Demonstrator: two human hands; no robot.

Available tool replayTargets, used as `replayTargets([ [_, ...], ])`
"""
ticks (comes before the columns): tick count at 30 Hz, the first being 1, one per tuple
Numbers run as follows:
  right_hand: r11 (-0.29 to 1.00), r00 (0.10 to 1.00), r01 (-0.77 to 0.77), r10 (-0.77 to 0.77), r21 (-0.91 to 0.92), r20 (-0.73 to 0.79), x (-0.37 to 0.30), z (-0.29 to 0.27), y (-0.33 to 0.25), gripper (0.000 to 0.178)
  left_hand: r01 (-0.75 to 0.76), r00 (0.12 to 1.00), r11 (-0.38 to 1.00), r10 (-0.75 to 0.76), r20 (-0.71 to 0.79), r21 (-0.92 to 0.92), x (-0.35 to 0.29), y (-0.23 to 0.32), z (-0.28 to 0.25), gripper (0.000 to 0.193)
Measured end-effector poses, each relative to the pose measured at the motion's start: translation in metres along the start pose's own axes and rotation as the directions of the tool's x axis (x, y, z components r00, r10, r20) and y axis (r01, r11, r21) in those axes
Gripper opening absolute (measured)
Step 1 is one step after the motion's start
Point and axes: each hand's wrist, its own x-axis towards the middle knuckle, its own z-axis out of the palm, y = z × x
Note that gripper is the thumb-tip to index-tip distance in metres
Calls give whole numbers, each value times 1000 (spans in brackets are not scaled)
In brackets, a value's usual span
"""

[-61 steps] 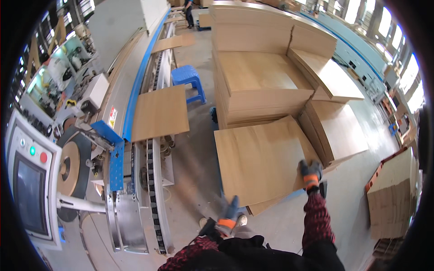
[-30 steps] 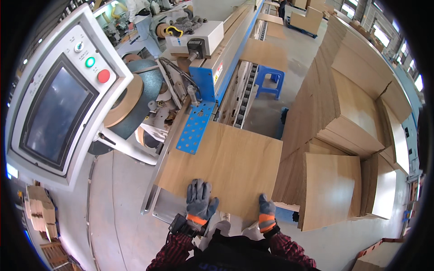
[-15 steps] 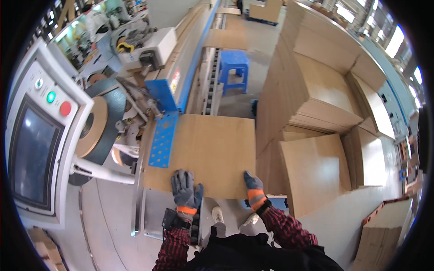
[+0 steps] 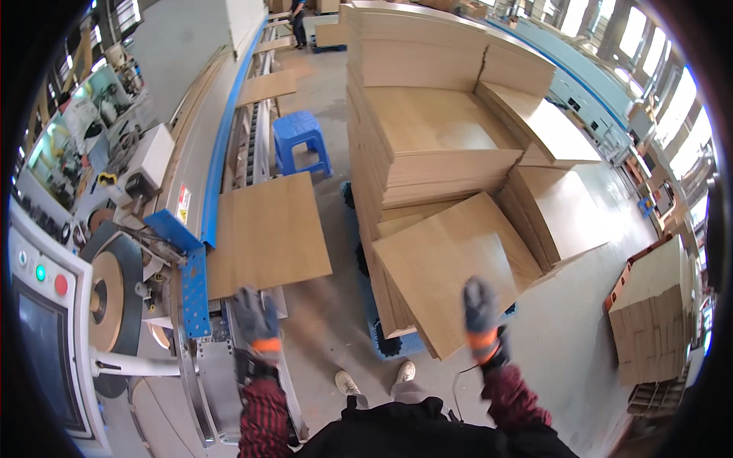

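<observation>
A flat wood-coloured panel (image 4: 271, 233) lies on the edge-banding machine's feed side, under the blue guard. My left hand (image 4: 257, 314), in a grey glove with an orange cuff, is at the panel's near edge with its fingers stretched out, slightly blurred; I cannot tell if it still touches. My right hand (image 4: 479, 305), gloved the same way, is over the near right part of a loose panel (image 4: 447, 267) that lies askew on the stack. Its fingers point forward, smeared by motion, and nothing shows in them; contact with the panel is unclear.
Tall stacks of panels (image 4: 443, 172) stand on a blue pallet (image 4: 401, 345). A blue stool (image 4: 301, 143) is beside the conveyor (image 4: 246, 145). The control screen (image 4: 50, 328) and a tape reel (image 4: 111, 294) are at left, another panel pile (image 4: 657, 328) at right. A person (image 4: 298, 23) stands far off.
The panel on the machine has slid forward, away from me. My right hand has left its edge and swung right to the stacked panel. The view has turned right.
</observation>
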Motion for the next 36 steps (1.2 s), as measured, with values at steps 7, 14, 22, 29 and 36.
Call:
replayTargets([
  [7,257,901,-423,11,-869,-435,153,-149,120,84,535,494,757,80,866,-375,-162,189,64,32],
  [14,244,931,-361,38,-900,-363,146,-156,100,76,678,530,692,-226,817,-249,-190,233,82,59],
  [22,455,929,-324,317,-829,-189,29,-150,90,55,782,618,430,-441,651,-451,-142,125,45,41],
  [29,729,687,-635,684,-257,245,-46,-93,48,36,856,504,317,-689,521,-409,-155,70,-89,27],
  [36,770,663,-545,638,-331,393,-105,35,16,29,874,420,426,-904,78,234,-165,2,-189,63],
])
